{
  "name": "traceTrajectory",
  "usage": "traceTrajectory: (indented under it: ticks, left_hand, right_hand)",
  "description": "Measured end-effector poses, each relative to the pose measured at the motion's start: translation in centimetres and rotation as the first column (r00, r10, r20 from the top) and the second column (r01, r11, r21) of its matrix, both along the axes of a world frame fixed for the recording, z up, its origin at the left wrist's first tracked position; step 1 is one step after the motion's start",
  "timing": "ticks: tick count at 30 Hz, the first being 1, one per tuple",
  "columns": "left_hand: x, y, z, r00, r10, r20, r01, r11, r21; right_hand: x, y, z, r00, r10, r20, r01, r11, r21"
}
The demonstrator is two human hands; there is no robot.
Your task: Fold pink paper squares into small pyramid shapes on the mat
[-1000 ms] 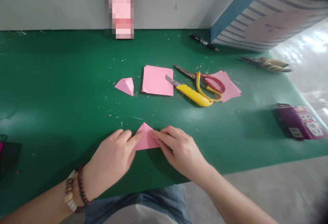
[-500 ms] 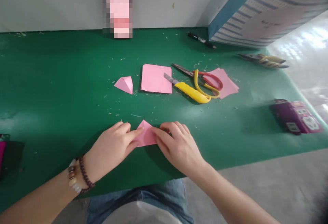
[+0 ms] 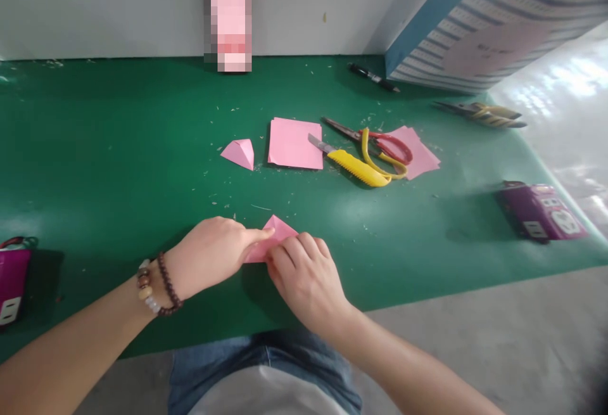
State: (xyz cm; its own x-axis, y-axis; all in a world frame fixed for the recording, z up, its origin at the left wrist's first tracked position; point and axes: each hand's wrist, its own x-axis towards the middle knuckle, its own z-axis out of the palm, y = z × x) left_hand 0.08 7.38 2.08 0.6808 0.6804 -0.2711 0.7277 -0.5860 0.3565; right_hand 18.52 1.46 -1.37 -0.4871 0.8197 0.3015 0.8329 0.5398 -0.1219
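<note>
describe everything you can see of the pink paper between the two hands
The pink paper is matte and thin-looking, folded, with a pointed peak facing away from the person and creases near that tip. It lies on the green tabletop, near its front edge. A straight lower edge shows at the left. An outstretched finger of the left hand presses near the peak; the right hand touches and covers its lower right part, hiding that side.

Can't see the lower right of the folded pink paper point(image 3: 281, 227), covered by the right hand point(image 3: 306, 275)! Can't spot the curled fingers under the left hand point(image 3: 209, 253), either. Getting only pixels over the pink strip point(image 3: 232, 9), cut off up top. Can't read blurred lettering on the striped bag point(image 3: 498, 35). Seeing just part of the magenta box point(image 3: 14, 275), sliced by the left edge.
</note>
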Motion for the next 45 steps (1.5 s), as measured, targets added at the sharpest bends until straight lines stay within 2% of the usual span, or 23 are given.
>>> traceTrajectory:
  ticks: [4,13,19,26,29,32,37,41,45]
  left_hand:
    - [-0.4,0.7,0.5,0.998,-0.037,-0.048,0.039,0.999,0.033]
    - [-0.6,1.0,0.3,0.997,-0.059,-0.054,0.061,0.998,0.03]
    - [-0.6,1.3,0.8,0.992,-0.083,-0.098,0.086,0.996,0.027]
    - [-0.6,1.8,1.4,0.987,-0.09,-0.137,0.086,0.996,-0.034]
    - [-0.7,1.9,1.5,0.984,-0.107,-0.139,0.102,0.994,-0.045]
    - [-0.7,2.1,1.5,0.986,-0.111,-0.124,0.105,0.993,-0.055]
    - [-0.8,2.2,1.5,0.99,-0.088,-0.111,0.081,0.995,-0.066]
    - [-0.8,2.2,1.6,0.989,-0.075,-0.131,0.065,0.995,-0.077]
    - [-0.8,2.2,1.6,0.985,-0.079,-0.151,0.064,0.993,-0.102]
  right_hand:
    - [-1.4,-0.1,-0.1,1.0,-0.028,0.01,0.028,0.999,0.043]
    - [-3.9,-0.5,-0.6,0.998,-0.036,-0.048,0.039,0.997,0.064]
    - [-3.1,-1.6,-0.6,0.981,0.06,-0.184,-0.069,0.997,-0.043]
    - [-3.1,-2.8,0.3,0.994,0.044,-0.102,-0.054,0.994,-0.099]
    - [-2.6,-3.2,0.8,0.97,0.075,-0.232,-0.111,0.983,-0.146]
    - [-2.1,-4.0,1.2,0.941,0.029,-0.337,-0.107,0.97,-0.217]
    - [-2.0,-5.1,1.2,0.948,-0.028,-0.316,-0.084,0.938,-0.336]
    - [-1.5,-5.3,1.0,0.944,-0.047,-0.325,-0.073,0.934,-0.349]
    - [0.3,-5.4,0.6,0.948,-0.119,-0.295,0.013,0.94,-0.34]
